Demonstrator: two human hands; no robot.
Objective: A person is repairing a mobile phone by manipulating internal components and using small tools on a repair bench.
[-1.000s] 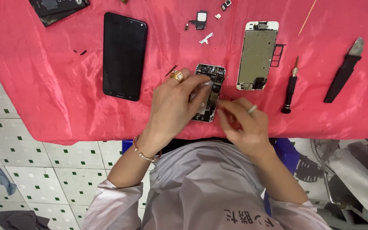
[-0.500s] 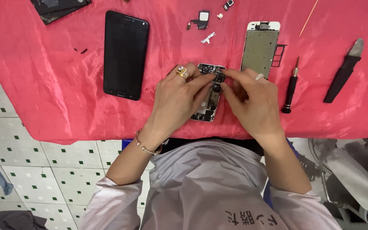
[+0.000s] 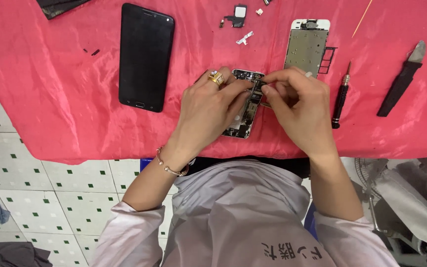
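- Closest in: pale sleeves and a light shirt, with white floor tiles with little green squares (image 3: 50,193) below the table edge.
- The left hand (image 3: 208,111), with a gold ring and a thin bracelet at the wrist, lies over the opened phone body (image 3: 245,106), fingers curled down onto it and holding it against the red cloth (image 3: 50,99).
- The right hand (image 3: 297,106) is pinched tight, thumb and fingertips closed on a tiny dark part (image 3: 259,88) right at the upper end of that phone body. Can't tell what the part is, too small.
- The phone body sits near the middle of the cloth, close to the near edge, mostly hidden by both hands.
- Just right of the right hand: a small black screwdriver (image 3: 340,96); further right, a black pry tool (image 3: 401,81).
- Left of the hands, a whole black smartphone (image 3: 146,57) lies face up.
- Farther back: a stripped screen frame (image 3: 306,47) with a SIM tray (image 3: 326,59) beside it, and some loose little parts (image 3: 238,15) near the far edge.
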